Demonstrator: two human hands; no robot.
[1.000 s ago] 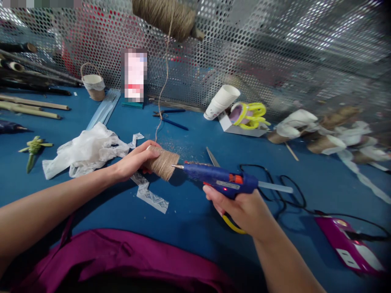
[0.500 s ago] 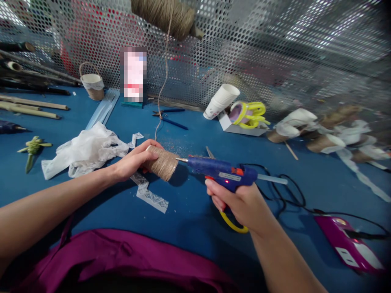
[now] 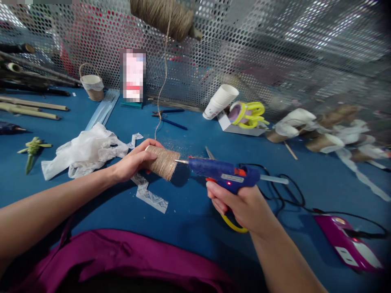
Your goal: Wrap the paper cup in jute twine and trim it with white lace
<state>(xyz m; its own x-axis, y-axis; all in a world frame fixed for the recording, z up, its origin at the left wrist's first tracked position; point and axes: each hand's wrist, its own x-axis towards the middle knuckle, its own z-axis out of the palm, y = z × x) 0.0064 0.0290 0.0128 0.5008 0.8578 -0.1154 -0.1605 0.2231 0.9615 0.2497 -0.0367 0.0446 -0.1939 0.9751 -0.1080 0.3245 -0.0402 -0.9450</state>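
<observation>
My left hand (image 3: 139, 158) grips a small cup wrapped in brown twine (image 3: 163, 162), tilted on its side over the blue table. Its fingers curl round the back end, partly hidden. My right hand (image 3: 232, 203) is closed on the handle of a blue glue gun (image 3: 218, 171), whose metal tip points left at the cup's near end, touching it or very close. A clear glue stick (image 3: 275, 179) sticks out of the gun's rear. Twine (image 3: 161, 89) runs from a large spool (image 3: 163, 18) down behind my left hand. Scissors with a yellow handle (image 3: 233, 224) lie partly under my right hand.
White lace (image 3: 88, 150) lies left, with a lace strip (image 3: 151, 198) nearer. Pliers (image 3: 172, 122), paper cups (image 3: 220, 101) and yellow-handled scissors in a box (image 3: 241, 129) stand behind. A cord runs to a purple power strip (image 3: 348, 244) at right.
The glue gun and my right hand have shifted slightly right and down. The wrapped cup has turned a little in my left hand.
</observation>
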